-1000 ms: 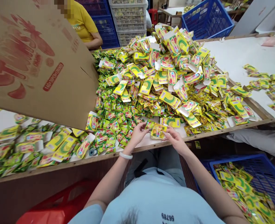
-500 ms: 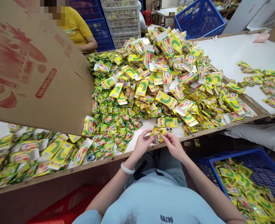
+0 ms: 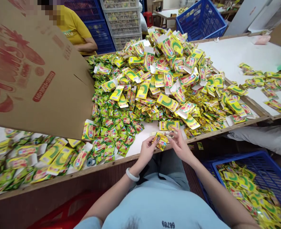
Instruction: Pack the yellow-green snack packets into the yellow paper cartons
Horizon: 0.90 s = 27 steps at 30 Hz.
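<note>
My left hand [image 3: 148, 150] pinches a small yellow candy sachet [image 3: 161, 141] between thumb and fingers, just above the table's front edge. Close by on its right is my right hand [image 3: 180, 147], its fingers apart and nothing visibly held; whether a fingertip brushes the sachet I cannot tell. Behind the hands lies a yellow carton [image 3: 169, 125] with a green curve printed on it. Between carton and hands is a pale flat object with dark round spots, partly covered by my fingers.
Cartons [image 3: 167, 101] and green sachets [image 3: 117, 122] heap up on the table. A large cardboard box [image 3: 59, 108] stands at left, near a person in yellow [image 3: 77, 27]. Low on the right, a blue crate [image 3: 269, 159] holds filled packs. Wooden strips [image 3: 254, 106] edge the tabletop.
My right hand has come off the sachet and its fingers have spread and lifted. My left hand keeps the sachet, now tilted. The whole view has shifted slightly.
</note>
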Available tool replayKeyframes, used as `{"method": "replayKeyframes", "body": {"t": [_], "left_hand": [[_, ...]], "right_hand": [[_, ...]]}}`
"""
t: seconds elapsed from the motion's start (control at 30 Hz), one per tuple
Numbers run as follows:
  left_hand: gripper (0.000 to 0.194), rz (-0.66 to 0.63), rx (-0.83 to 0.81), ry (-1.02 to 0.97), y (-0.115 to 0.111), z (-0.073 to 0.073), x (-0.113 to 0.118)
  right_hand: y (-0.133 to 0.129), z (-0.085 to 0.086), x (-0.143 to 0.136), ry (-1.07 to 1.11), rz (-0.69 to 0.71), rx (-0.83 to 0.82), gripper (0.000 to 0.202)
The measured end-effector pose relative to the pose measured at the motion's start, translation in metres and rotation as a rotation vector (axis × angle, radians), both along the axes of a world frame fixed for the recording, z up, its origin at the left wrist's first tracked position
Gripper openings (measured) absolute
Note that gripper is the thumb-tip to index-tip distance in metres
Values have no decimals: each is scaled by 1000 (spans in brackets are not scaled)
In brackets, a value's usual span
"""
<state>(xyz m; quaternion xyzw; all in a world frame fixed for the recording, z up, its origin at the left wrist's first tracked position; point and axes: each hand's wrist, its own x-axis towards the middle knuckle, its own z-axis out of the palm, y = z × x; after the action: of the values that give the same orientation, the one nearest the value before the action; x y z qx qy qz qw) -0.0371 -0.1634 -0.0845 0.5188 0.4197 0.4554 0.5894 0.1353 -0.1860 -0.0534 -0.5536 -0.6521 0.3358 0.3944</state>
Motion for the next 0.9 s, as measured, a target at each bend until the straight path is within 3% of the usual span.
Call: {"method": "replayKeyframes", "body": {"t": [0.07,0.17,0.27,0.4,0.5,0.6,0.67,0.73,0.83,0.9], "left_hand": [[41,42,65,34,-1,-5,9],[32,80,273,233,17,-6,22],[24,132,379,472,54,-4,31],[40,138,277,493,86,-2,39],[35,162,182,259,78,3,34],[37,131,34,16,58,15,16],[44,121,-48,-73,46,25,0],[48,145,-70,-105,38,33,-17],[63,195,45,-54,30,41,-37],[71,76,116,-29,24,42,-41]], "right_hand": [[-8,-15,-7,392,-27,-147,47],[-17,-27,-3,659,-198,-216,47],[-19,-27,22,626,-314,-131,41],[-17,-22,58,294,-244,14,35],[-13,-19,61,-118,-204,178,28],[-6,-17,40,-483,-8,353,20],[0,-17,22,-609,108,450,20],[3,-18,6,-616,152,496,25],[-4,-15,-11,-389,168,442,24],[-13,-8,-18,-135,180,322,19]]}}
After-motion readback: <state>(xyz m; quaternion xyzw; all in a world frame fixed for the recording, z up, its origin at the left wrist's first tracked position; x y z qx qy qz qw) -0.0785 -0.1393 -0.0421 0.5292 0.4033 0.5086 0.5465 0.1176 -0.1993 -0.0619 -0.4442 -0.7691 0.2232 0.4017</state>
